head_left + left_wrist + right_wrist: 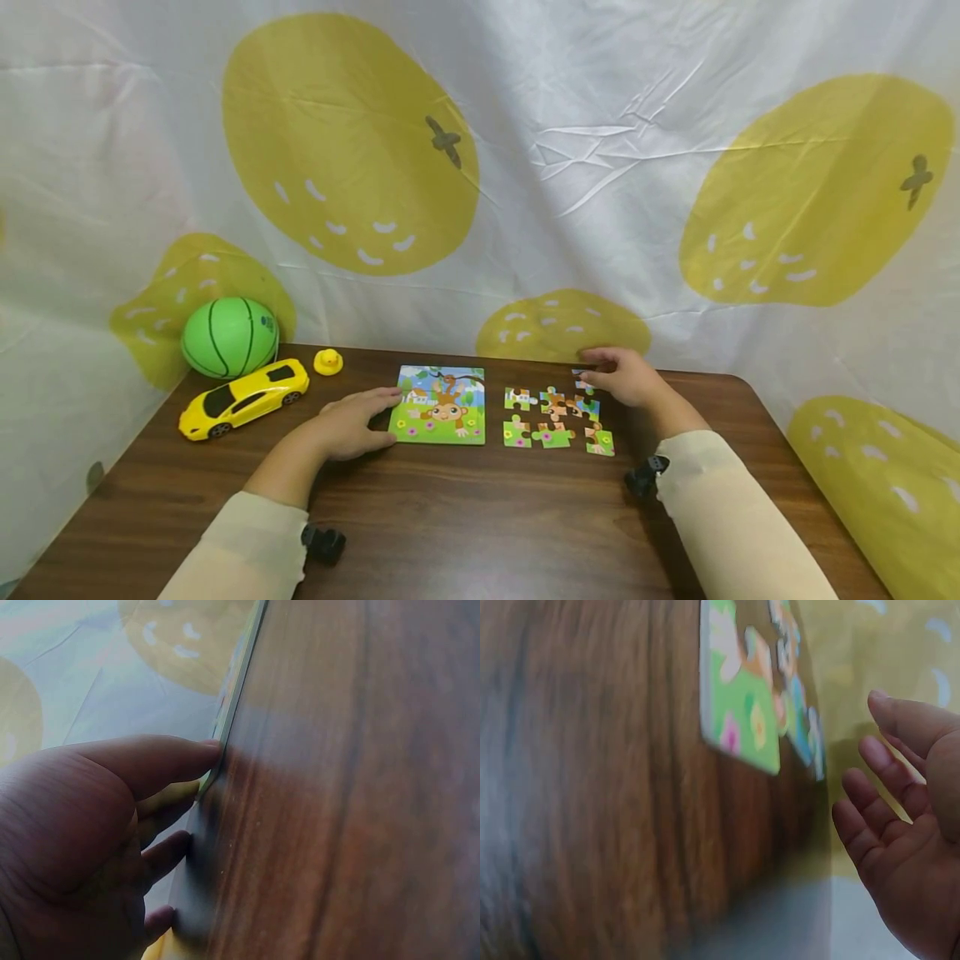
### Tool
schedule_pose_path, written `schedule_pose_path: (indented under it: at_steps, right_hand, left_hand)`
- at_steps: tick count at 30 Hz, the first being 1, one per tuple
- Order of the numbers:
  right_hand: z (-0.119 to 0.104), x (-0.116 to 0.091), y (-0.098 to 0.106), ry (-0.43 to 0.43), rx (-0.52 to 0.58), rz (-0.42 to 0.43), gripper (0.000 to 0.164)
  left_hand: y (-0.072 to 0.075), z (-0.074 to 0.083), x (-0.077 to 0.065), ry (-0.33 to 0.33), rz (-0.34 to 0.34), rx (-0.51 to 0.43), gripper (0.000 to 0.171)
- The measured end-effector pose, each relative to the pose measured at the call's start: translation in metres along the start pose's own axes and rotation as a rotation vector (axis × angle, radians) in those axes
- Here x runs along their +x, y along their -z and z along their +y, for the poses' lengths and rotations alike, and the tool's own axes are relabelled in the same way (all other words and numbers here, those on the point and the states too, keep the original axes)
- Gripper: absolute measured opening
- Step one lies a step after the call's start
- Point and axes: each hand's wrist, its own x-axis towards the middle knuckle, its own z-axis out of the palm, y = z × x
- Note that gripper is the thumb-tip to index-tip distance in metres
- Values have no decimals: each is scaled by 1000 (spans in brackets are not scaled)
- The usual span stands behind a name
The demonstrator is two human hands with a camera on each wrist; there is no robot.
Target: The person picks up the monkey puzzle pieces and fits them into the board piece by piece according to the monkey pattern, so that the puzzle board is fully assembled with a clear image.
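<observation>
A square puzzle board (pixel 447 437) with a monkey picture lies flat on the table. My left hand (pixel 352 425) is at its left side, thumb by the near corner and the other fingers along the edge; the left wrist view shows the thumb tip right at the board (pixel 241 679). To the right of the board, several loose puzzle pieces (pixel 556 436) lie in loose rows. My right hand (pixel 628 379) is over the back right piece (pixel 579 377), partly covering it. In the right wrist view the fingers of that hand (pixel 911 802) are spread, with nothing between them.
On the left of the wooden table (pixel 450 525) stand a yellow toy car (pixel 247 398), a green ball (pixel 229 337) and a small yellow rubber duck (pixel 328 362). A white curtain (pixel 570 208) with yellow fruit prints hangs right behind the table's back edge.
</observation>
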Motion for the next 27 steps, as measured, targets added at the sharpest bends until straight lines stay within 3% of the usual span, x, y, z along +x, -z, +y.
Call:
schedule_pose_path:
  at_steps: [8, 27]
  right_hand:
    - [22, 1, 5, -62, 1, -50, 52]
    - [29, 9, 2, -105, -41, -83, 53]
  left_hand:
    - [0, 0, 0, -3, 3, 11, 70]
    - [0, 0, 0, -4, 4, 11, 71]
